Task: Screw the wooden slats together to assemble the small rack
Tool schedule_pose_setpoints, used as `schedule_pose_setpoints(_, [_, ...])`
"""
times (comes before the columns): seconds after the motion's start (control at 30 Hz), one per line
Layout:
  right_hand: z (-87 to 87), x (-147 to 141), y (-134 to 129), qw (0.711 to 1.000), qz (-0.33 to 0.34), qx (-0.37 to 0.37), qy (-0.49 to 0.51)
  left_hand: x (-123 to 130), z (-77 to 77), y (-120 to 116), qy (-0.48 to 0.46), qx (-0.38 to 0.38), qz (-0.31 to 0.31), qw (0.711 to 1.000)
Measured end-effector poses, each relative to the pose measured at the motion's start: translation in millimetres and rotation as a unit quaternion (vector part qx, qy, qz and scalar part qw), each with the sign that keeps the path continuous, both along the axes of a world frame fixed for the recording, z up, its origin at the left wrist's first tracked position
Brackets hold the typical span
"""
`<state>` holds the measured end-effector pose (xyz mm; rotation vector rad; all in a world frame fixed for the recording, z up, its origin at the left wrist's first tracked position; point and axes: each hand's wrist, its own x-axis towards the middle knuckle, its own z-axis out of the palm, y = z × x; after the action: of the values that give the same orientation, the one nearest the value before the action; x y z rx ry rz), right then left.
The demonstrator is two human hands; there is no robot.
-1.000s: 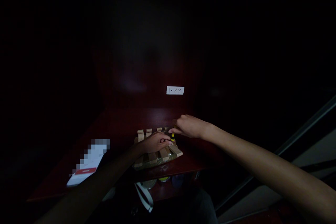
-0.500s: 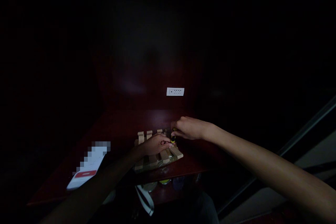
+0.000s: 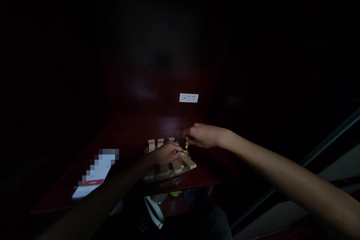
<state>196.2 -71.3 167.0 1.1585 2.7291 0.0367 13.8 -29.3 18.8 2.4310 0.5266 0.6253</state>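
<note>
A light wooden slatted piece (image 3: 176,165), with several parallel curved slats, rests near the table's front edge. My left hand (image 3: 165,153) lies over its middle, fingers and thumb curled in on its right part. A yellow-and-black screwdriver (image 3: 186,144) stands nearly upright there, its lower end by my left fingertips. My right hand (image 3: 201,135) is closed round the upper part of the screwdriver from the right. The tip and whatever it touches are hidden by my left fingers and the darkness.
On the left of the dark red table (image 3: 123,131) lies a lit phone (image 3: 97,176), partly pixelated. A white socket plate (image 3: 189,98) is on the wall behind. Below the table edge are a pale strap (image 3: 154,212) and a shelf with dim round items (image 3: 174,194).
My right hand has turned slightly on the screwdriver, so more of its yellow handle shows. The left hand stays in place on the wood. The view has shifted a little.
</note>
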Motion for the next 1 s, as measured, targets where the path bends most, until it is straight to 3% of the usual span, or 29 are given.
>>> schedule_pose_setpoints(0.13, [-1.4, 1.0, 3.0, 1.000, -0.011, 0.011, -0.013, 1.5, -6.5, 4.9, 0.012, -0.002, 0.025, 1.000])
schedule_pose_setpoints(0.3, [-6.6, 2.2, 6.3, 0.999, -0.032, 0.038, -0.022, 2.8, -8.3, 10.4, 0.017, -0.064, 0.028, 0.997])
schedule_pose_setpoints(0.5, [-15.0, 2.1, 9.0, 0.996, -0.060, 0.061, -0.024, 4.3, -2.8, 17.1, 0.024, -0.128, -0.007, 0.991])
schedule_pose_setpoints(0.73, [-16.6, 3.2, 8.4, 0.998, -0.046, 0.021, -0.043, 2.8, 2.3, 22.4, 0.041, -0.168, 0.012, 0.985])
schedule_pose_setpoints(0.83, [-19.4, 1.4, 7.9, 0.997, -0.053, 0.029, -0.042, -4.7, 8.9, 10.5, 0.053, -0.194, 0.016, 0.979])
schedule_pose_setpoints(0.9, [-22.7, -0.8, 6.4, 0.996, -0.064, 0.047, -0.044, -9.4, 14.7, -8.6, 0.062, -0.169, 0.036, 0.983])
schedule_pose_setpoints(1.0, [-28.5, -4.3, 2.6, 0.991, -0.080, 0.092, -0.047, -10.3, 22.7, -49.4, 0.059, -0.013, 0.120, 0.991])
